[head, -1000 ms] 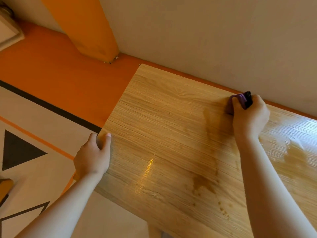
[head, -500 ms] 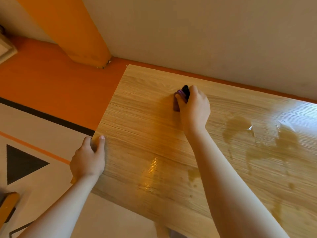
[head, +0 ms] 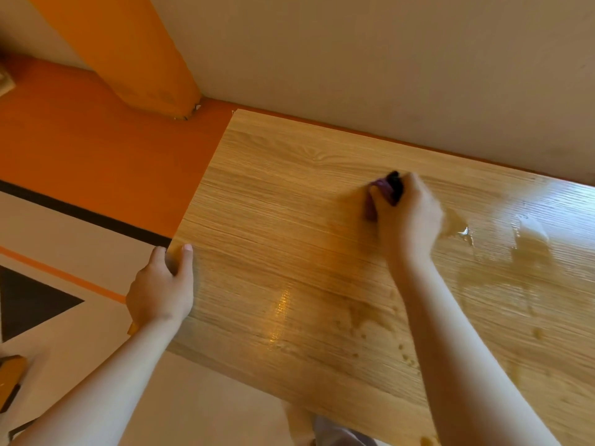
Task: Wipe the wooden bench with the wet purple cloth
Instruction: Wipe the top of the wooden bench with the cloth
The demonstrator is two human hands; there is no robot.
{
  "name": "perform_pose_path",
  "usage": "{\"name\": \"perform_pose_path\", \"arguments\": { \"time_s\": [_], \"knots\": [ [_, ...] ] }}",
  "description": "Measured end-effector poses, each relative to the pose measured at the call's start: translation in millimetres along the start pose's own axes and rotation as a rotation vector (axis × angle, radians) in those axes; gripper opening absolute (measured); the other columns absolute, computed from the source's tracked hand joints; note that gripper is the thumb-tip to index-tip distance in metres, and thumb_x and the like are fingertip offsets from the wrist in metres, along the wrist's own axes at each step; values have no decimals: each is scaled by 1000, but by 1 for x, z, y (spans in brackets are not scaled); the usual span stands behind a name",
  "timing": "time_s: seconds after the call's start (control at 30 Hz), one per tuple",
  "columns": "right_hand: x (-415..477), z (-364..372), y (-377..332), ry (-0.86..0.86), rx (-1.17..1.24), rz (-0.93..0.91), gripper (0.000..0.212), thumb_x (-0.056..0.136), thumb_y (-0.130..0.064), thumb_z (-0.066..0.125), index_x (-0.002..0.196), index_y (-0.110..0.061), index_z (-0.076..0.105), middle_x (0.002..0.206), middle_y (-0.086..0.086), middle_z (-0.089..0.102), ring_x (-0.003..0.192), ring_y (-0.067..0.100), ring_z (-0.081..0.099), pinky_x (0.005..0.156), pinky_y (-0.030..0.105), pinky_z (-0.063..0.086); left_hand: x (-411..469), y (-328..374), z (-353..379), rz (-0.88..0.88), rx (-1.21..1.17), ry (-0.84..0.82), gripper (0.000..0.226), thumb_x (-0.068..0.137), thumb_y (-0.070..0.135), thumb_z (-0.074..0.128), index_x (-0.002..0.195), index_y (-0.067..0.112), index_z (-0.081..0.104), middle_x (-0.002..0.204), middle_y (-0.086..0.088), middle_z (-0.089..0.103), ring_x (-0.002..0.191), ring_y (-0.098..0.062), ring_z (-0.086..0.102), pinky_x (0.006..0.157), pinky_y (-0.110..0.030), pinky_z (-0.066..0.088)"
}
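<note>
The wooden bench (head: 289,226) fills the middle and right of the head view, its top light oak with wet patches on the right side. My right hand (head: 409,217) grips the bunched purple cloth (head: 384,193) and presses it on the bench top near the back, slightly blurred. Only a small part of the cloth shows past my fingers. My left hand (head: 161,288) holds the bench's left front corner, thumb on top and fingers curled over the edge.
A pale wall (head: 386,59) runs right behind the bench. An orange slanted beam (head: 128,49) meets the orange floor (head: 96,140) at the back left. Patterned floor with a black triangle (head: 29,297) lies to the left. Water puddles (head: 528,239) sit on the bench's right side.
My right hand swept the cloth left from the back right to the bench's left part, then back right a little. My left hand kept hold of the corner.
</note>
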State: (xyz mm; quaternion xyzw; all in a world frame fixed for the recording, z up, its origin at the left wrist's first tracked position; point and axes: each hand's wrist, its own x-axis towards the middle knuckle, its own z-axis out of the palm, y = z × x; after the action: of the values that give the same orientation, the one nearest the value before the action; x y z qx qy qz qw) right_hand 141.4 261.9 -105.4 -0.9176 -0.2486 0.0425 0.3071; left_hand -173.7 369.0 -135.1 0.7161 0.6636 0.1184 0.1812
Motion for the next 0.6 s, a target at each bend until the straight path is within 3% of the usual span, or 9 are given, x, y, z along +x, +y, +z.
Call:
{"name": "perform_pose_path", "arguments": {
  "time_s": [0.07,0.17,0.27,0.4,0.6],
  "knots": [
    [-8,21,-30,-72,14,-78,32,86,-40,62,98,-11,57,97,5,65,79,17,49,63,27,30,0,0,0,-4,6,-1,45,97,54,37,85,12,49,67,-6,57,61,-27,55,51,-29,39],
    [-22,49,-65,-155,25,-197,33,88,-41,59,100,-10,56,97,5,65,84,23,58,63,29,37,0,-1,0,-3,12,9,46,97,55,36,85,13,49,67,-5,58,61,-28,56,53,-31,42],
    [-26,55,-71,-163,42,-268,33,89,-41,59,98,-9,56,95,5,65,84,24,58,65,29,35,0,-2,1,1,21,10,48,97,56,34,86,12,50,66,-6,57,61,-29,56,52,-31,42],
    [-21,33,-38,-140,52,-180,32,87,-43,60,92,-12,54,91,1,61,78,19,49,63,29,33,-1,0,1,-6,19,16,46,98,54,35,86,12,50,68,-4,57,62,-27,55,52,-30,39],
    [-17,-39,55,-16,42,35,32,83,-38,66,83,-10,49,82,5,60,79,28,54,63,34,37,-2,0,-1,-12,12,1,46,99,54,34,87,13,50,70,-3,57,63,-27,55,53,-30,38]
  ]
}}
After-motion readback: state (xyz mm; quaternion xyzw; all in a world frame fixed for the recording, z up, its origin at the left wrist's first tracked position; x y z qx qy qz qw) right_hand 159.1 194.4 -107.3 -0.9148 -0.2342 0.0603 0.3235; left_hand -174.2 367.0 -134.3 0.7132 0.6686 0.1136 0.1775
